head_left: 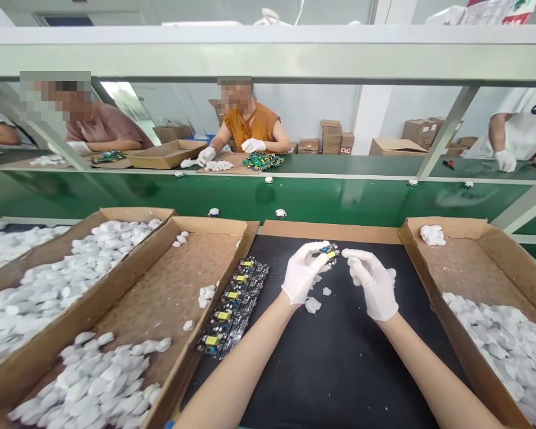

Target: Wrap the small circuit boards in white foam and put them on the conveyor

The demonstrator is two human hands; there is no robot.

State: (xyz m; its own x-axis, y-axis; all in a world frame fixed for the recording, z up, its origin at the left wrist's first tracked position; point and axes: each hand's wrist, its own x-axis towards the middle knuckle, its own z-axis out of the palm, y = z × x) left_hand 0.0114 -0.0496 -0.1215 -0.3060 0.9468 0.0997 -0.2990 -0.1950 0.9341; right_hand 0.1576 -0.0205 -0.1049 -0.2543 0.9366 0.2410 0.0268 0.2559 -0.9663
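Both my hands wear white gloves and hover over a black mat. My left hand pinches a small circuit board with yellow and blue parts at its fingertips. My right hand is curled beside it, fingers closed near the board's right end, and what it holds is hidden. A few white plastic shell pieces lie on the mat under my left hand. A row of several circuit boards lies along the mat's left edge.
Cardboard trays of white shells stand at left, far left and right. A green conveyor belt runs behind. Across it, several people in white gloves work with boards and boxes.
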